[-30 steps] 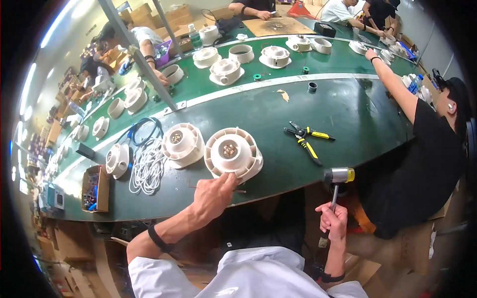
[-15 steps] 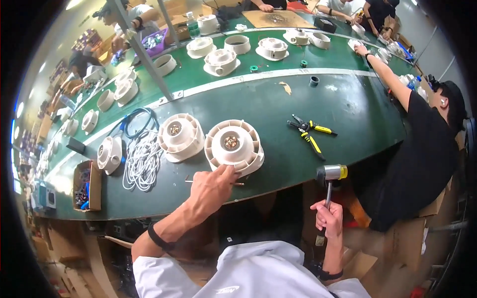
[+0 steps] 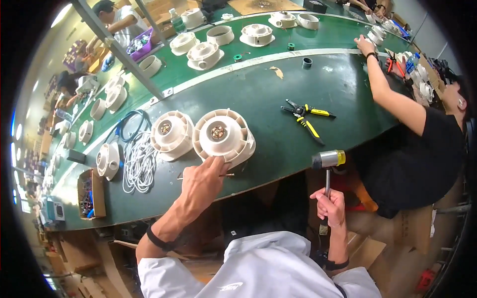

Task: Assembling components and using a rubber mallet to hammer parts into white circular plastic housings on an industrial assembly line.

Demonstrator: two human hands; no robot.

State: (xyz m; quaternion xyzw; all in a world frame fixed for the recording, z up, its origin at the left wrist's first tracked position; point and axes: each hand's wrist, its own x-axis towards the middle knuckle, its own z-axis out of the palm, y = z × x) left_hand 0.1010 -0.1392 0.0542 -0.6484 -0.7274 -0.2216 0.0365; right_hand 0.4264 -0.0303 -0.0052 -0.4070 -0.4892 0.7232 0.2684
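My left hand (image 3: 202,181) is closed, its fingertips against the near edge of a round white plastic housing (image 3: 238,145). A thin metal rod (image 3: 227,175) runs across under that hand and sticks out on both sides; the grip on it is partly hidden. This housing has ribs round its rim and a copper-coloured part in its centre. Closed round a handle at the lower right, my right hand (image 3: 330,206) holds a small mallet (image 3: 328,159) upright. The mallet has a silver head with one black and one yellow face.
Yellow-and-black wire strippers (image 3: 307,119) lie on the green table (image 3: 278,149). Left stand a second housing (image 3: 171,136), coiled white cable (image 3: 139,166) and a cardboard box (image 3: 92,193) of small parts. More housings line the far side. A co-worker's arm (image 3: 392,99) reaches in from the right.
The view has shifted a little, so the table things sit farther left and higher. My hands keep nearly the same pose. The co-worker at the right has leaned and moved their arm.
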